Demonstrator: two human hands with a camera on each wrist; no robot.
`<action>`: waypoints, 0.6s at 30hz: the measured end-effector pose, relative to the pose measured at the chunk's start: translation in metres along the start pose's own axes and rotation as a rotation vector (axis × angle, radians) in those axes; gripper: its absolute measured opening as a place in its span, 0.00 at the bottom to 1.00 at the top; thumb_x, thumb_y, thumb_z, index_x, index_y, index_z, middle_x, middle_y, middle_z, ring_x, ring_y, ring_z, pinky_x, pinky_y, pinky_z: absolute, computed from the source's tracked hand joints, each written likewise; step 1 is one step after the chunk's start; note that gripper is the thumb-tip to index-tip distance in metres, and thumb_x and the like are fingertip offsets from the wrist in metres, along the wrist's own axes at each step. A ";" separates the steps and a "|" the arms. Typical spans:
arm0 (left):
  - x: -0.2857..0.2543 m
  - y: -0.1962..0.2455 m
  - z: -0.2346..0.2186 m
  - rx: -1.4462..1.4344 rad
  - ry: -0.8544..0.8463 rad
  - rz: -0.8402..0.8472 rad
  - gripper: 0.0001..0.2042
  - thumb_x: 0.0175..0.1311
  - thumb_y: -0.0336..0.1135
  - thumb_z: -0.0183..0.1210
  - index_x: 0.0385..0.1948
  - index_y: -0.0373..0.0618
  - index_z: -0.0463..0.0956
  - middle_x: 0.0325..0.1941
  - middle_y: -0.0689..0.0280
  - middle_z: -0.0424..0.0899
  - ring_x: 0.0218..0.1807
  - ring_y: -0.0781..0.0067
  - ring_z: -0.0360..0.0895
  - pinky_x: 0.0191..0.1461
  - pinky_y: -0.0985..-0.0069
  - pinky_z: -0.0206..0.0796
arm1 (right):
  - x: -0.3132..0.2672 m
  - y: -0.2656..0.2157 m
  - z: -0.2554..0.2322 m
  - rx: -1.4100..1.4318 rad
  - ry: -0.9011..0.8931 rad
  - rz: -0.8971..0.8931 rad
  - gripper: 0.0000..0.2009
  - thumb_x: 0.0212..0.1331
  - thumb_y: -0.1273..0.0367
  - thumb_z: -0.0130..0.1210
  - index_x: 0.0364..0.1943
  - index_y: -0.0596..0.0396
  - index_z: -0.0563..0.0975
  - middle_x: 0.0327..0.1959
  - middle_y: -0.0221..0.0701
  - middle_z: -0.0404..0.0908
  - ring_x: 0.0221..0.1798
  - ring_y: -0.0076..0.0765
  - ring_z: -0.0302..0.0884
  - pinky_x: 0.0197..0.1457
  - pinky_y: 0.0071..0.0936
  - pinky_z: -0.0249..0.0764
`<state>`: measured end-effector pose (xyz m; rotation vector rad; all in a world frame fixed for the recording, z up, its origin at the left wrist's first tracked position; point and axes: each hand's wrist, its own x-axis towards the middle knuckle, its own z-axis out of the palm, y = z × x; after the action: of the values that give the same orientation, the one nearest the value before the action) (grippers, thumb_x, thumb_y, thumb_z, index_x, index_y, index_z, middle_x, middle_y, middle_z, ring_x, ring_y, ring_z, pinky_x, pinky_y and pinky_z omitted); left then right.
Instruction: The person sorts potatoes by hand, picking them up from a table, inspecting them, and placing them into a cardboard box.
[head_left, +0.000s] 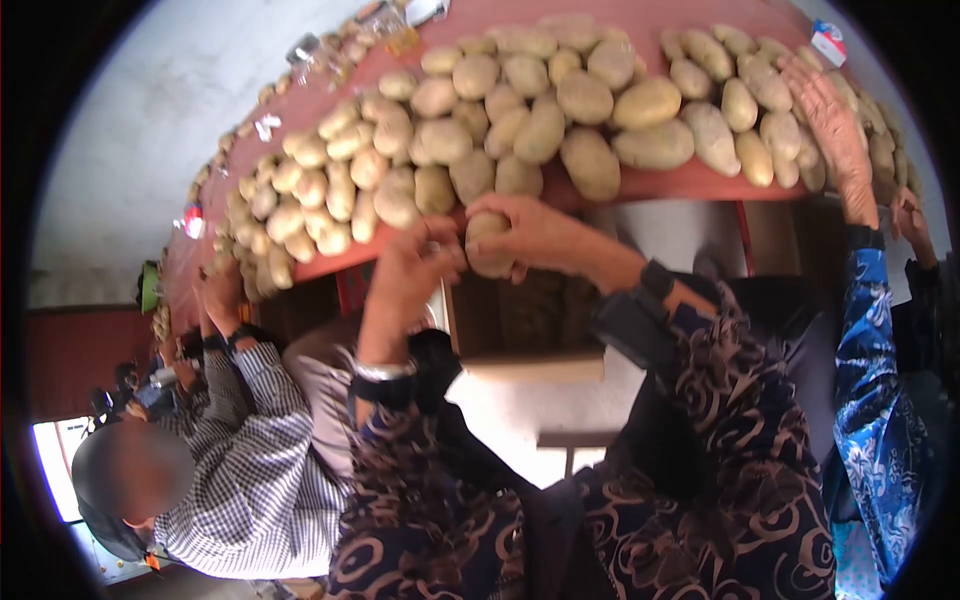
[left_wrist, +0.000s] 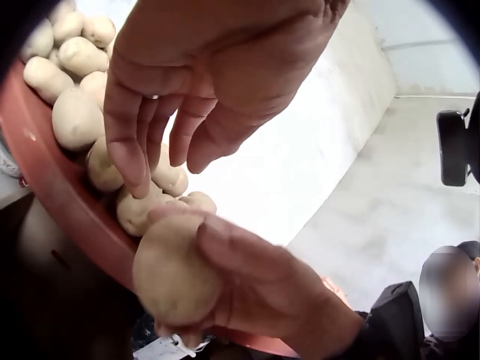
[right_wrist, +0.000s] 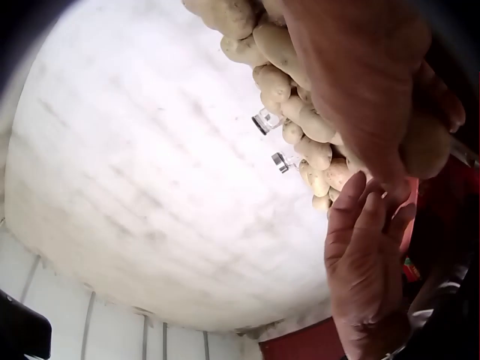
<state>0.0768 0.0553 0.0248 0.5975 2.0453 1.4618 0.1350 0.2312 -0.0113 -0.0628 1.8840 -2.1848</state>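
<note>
My right hand [head_left: 545, 235] grips a single potato [head_left: 488, 245] just off the near edge of the red table. Thumb and fingers wrap its sides, and the left wrist view shows the broad face of this potato [left_wrist: 176, 270] uncovered. Close beside it is my left hand [head_left: 405, 285], fingers loosely bent and holding nothing. The left wrist view has the left hand [left_wrist: 225, 64] above the potato with its fingers pointing down. In the right wrist view the left fingertips are right by the right hand [right_wrist: 360, 90], which partly hides the potato [right_wrist: 426, 146].
Many potatoes [head_left: 440, 140] are heaped along the curved red table [head_left: 640, 185]. Below the edge sits an open cardboard box [head_left: 530, 365]. A person in a checked shirt [head_left: 260, 470] is at left; at right, another person's hand [head_left: 830, 120] lies on the potatoes.
</note>
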 end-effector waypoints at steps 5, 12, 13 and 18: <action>0.005 0.024 -0.012 0.070 0.154 -0.037 0.12 0.56 0.29 0.54 0.41 0.38 0.70 0.32 0.68 0.77 0.31 0.82 0.73 0.34 0.85 0.64 | -0.003 0.008 -0.005 -0.467 -0.040 0.147 0.23 0.43 0.63 0.60 0.45 0.57 0.68 0.30 0.34 0.75 0.31 0.33 0.75 0.26 0.27 0.73; 0.016 0.025 -0.021 0.118 0.237 -0.037 0.11 0.54 0.30 0.57 0.38 0.38 0.72 0.29 0.69 0.77 0.29 0.84 0.72 0.30 0.86 0.62 | -0.014 0.026 -0.006 -1.279 -0.219 0.178 0.15 0.40 0.66 0.58 0.36 0.56 0.75 0.34 0.41 0.77 0.38 0.46 0.76 0.41 0.37 0.71; 0.019 0.026 -0.023 0.132 0.267 -0.027 0.11 0.53 0.30 0.57 0.38 0.37 0.72 0.29 0.69 0.77 0.29 0.83 0.72 0.31 0.86 0.62 | -0.014 0.031 -0.008 -1.327 -0.248 0.192 0.13 0.39 0.67 0.57 0.32 0.56 0.78 0.32 0.40 0.79 0.37 0.44 0.77 0.39 0.36 0.73; 0.046 0.025 -0.026 0.253 0.364 0.062 0.11 0.50 0.29 0.59 0.36 0.37 0.73 0.29 0.66 0.77 0.31 0.79 0.72 0.33 0.82 0.65 | -0.012 0.017 -0.004 -1.240 -0.267 0.283 0.13 0.45 0.63 0.56 0.34 0.56 0.74 0.31 0.39 0.77 0.39 0.45 0.75 0.41 0.37 0.71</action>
<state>0.0260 0.0736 0.0470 0.5262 2.5415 1.4404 0.1481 0.2353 -0.0272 -0.2674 2.5245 -0.5516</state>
